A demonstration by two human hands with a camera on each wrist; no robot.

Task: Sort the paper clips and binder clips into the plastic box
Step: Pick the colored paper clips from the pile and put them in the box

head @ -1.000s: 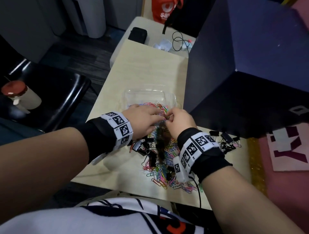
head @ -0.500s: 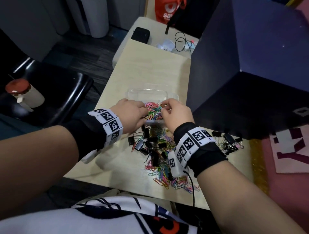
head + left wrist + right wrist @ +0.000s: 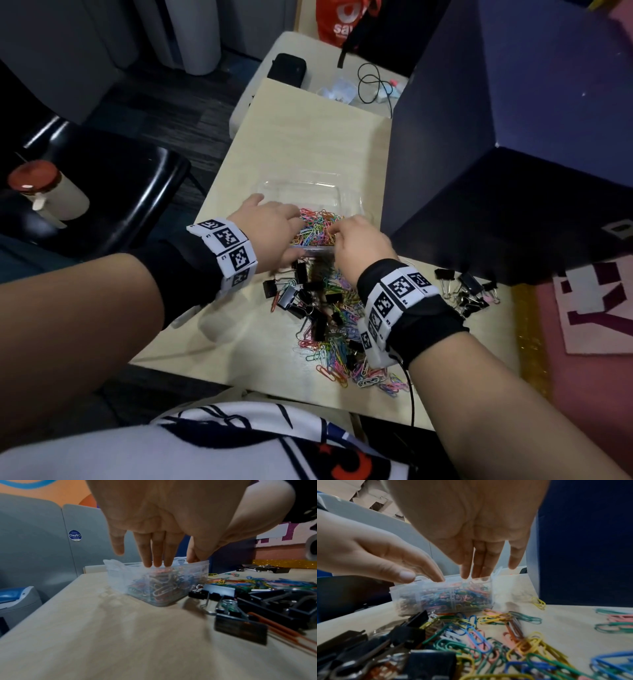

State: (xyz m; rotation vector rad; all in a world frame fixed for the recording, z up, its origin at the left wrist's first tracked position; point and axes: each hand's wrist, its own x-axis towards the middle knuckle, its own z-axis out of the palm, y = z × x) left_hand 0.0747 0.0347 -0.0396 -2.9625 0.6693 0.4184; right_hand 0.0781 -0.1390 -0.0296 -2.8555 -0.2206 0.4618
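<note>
1. Two compartments divide the clear plastic box (image 3: 346,200): the nearer one is heaped with coloured paper clips (image 3: 317,231), while the farther one looks bare, presumably kept for the binder clips.
2. We see the box standing on the pale bench (image 3: 308,137), just beyond the loose pile, so each handful has only a short way to travel.
3. Our left hand (image 3: 274,233) hovers over the near compartment, fingers (image 3: 157,555) straight and spread downward, tips at the clip heap; the left wrist view shows nothing held.
4. Our right hand (image 3: 361,240) mirrors it from the other side, fingers (image 3: 481,566) extended and loose, tips at the box rim, likewise holding nothing. We judge both hands are letting go of, or patting down, a load of paper clips.
5. Nearer to us, the unsorted pile (image 3: 337,329) mixes bright paper clips with black binder clips (image 3: 301,298), so much remains to be sorted.
6. A second small cluster of binder clips (image 3: 469,291) lies apart to the right, near the foot of a dark blue partition (image 3: 513,120).
7. Farther off, a black pouch (image 3: 286,68) and a looped cable (image 3: 373,82) rest on another surface, and a red-lidded jar (image 3: 44,192) stands on a black chair (image 3: 137,185) at left.
</note>
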